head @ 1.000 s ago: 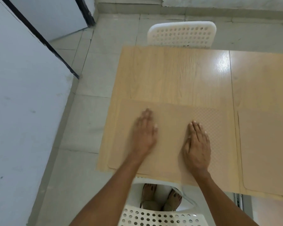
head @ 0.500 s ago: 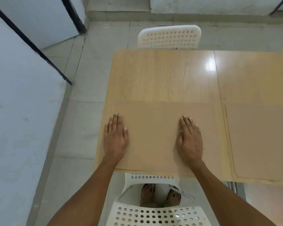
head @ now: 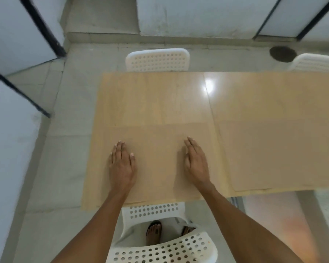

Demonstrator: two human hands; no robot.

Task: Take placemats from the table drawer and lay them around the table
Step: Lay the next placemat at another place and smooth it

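Wood-grain laminate covered the table (head: pixel 150 99), bare along its far edge. Two tan placemats lay along its near edge: one placemat (head: pixel 160 158) at the near left corner, a second placemat (head: pixel 277 154) just beside it. Both hands lay flat and unclenched on the first, left hand (head: pixel 122 164) and right hand (head: pixel 195 163), probably smoothing it square. White perforated chairs (head: pixel 157 60) stood close around, blocking nothing.

Bare forearms (head: pixel 95 230), dark sandals (head: pixel 153 232).
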